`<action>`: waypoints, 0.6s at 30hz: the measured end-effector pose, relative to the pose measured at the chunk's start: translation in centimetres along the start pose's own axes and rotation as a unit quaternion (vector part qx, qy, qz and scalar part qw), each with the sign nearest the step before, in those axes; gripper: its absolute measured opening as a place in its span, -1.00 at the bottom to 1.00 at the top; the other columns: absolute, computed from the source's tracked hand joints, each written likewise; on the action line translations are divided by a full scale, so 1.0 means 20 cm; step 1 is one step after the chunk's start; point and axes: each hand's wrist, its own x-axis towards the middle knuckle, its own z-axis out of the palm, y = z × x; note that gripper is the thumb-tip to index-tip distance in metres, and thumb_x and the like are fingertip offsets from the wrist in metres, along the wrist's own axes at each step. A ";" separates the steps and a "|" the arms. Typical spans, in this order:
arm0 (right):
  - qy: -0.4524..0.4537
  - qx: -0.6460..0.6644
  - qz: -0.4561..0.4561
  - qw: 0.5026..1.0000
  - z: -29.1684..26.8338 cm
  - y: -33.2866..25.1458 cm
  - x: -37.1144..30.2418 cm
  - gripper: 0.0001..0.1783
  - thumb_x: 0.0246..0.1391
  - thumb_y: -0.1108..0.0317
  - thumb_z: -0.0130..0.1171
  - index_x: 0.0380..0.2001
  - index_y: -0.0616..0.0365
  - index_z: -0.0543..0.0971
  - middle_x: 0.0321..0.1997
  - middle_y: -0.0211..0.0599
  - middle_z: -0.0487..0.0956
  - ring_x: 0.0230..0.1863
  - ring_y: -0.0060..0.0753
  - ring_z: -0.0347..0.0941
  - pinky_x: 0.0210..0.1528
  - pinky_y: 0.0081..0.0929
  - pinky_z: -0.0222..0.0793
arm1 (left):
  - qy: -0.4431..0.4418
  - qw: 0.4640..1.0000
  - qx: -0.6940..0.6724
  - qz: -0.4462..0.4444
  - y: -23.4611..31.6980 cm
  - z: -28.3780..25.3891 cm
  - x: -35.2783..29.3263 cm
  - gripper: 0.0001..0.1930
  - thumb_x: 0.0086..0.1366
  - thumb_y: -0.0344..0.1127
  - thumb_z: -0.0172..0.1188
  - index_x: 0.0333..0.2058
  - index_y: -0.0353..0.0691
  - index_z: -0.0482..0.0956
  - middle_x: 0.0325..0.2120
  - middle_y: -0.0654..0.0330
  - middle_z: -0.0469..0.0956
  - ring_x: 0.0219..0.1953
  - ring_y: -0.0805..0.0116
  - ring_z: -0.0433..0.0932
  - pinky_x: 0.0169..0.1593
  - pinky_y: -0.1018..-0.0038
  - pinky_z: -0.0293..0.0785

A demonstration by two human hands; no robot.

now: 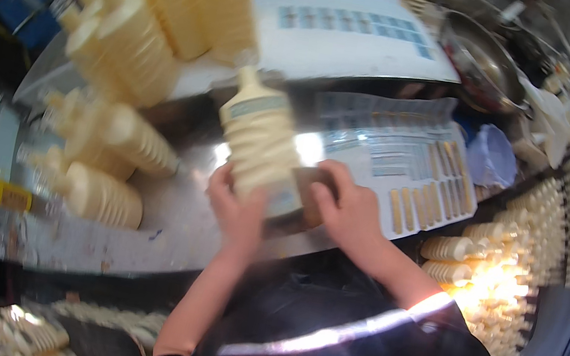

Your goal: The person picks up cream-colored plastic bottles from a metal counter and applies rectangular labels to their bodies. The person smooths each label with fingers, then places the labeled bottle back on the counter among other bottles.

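Note:
I hold a cream-coloured ribbed plastic bottle (pixel 261 139) with a narrow neck, tilted so the neck points up and to the left. My left hand (pixel 237 211) grips its lower left side. My right hand (pixel 341 207) presses against its lower right part, where a pale label band runs round the body. Both hands hover over a shiny metal table (pixel 163 221). The picture is blurred by motion.
Stacks of the same cream bottles (pixel 152 25) lie at the upper left and more bottles (pixel 107 169) to the left. Label sheets (pixel 410 162) lie right of my hands. Rows of bottles (pixel 515 257) fill the right side. A metal bowl (pixel 484 64) stands at the back right.

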 end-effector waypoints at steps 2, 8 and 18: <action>0.007 0.004 -0.062 0.998 -0.03 -0.08 0.04 -0.70 0.30 0.30 0.10 0.06 0.05 0.53 -0.29 0.05 0.66 -0.25 0.09 0.63 -0.23 -0.06 0.52 | -0.030 0.994 -0.103 -0.009 -0.02 -0.04 0.01 -0.43 0.45 -0.29 0.10 0.34 -0.32 0.18 0.24 -0.04 0.29 0.30 0.19 0.26 0.42 0.27 0.10; 0.053 0.002 -0.326 0.944 0.06 -0.07 -0.04 -0.78 -0.05 0.41 0.23 -0.25 0.12 0.58 -0.27 -0.27 0.57 -0.29 -0.18 0.56 -0.24 -0.29 0.46 | -0.041 0.993 -0.105 -0.046 0.03 -0.09 0.02 -0.53 0.45 -0.39 0.06 0.29 -0.29 0.28 0.22 0.05 0.30 0.30 0.21 0.26 0.40 0.26 0.13; 0.076 -0.257 -0.406 0.874 0.31 -0.29 -0.14 -0.91 -0.02 0.37 0.18 -0.39 0.08 0.56 -0.44 -0.38 0.51 -0.34 -0.34 0.49 -0.26 -0.38 0.38 | -0.085 0.945 -0.303 -0.086 -0.11 -0.16 0.10 -0.72 0.59 -0.31 -0.09 0.15 -0.26 0.40 0.05 0.09 0.50 0.10 0.30 0.46 0.19 0.33 0.40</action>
